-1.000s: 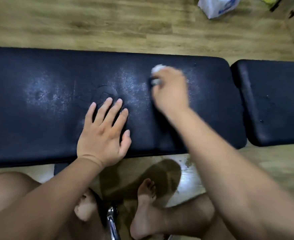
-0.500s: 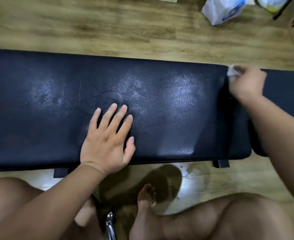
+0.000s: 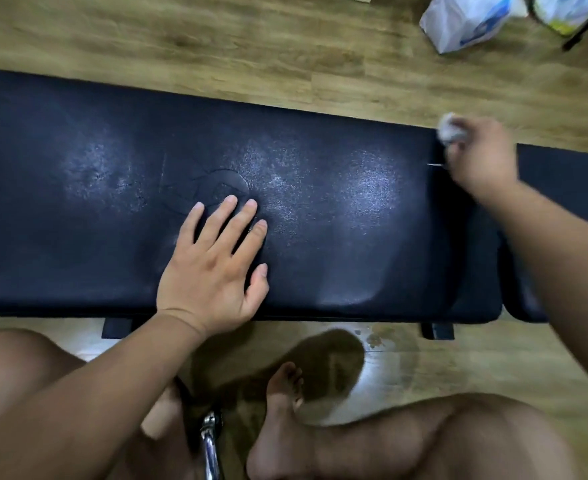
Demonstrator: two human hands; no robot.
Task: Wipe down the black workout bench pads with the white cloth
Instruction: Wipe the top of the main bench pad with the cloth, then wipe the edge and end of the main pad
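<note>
Black vinyl covers the long pad, which runs left to right across a wood floor. Left hand lies flat on the pad's near middle, fingers spread. Right hand is at the pad's far right corner, fingers closed around a balled white cloth that touches the edge. A second pad sits just right of it. A white bag lies far right on the floor.
</note>
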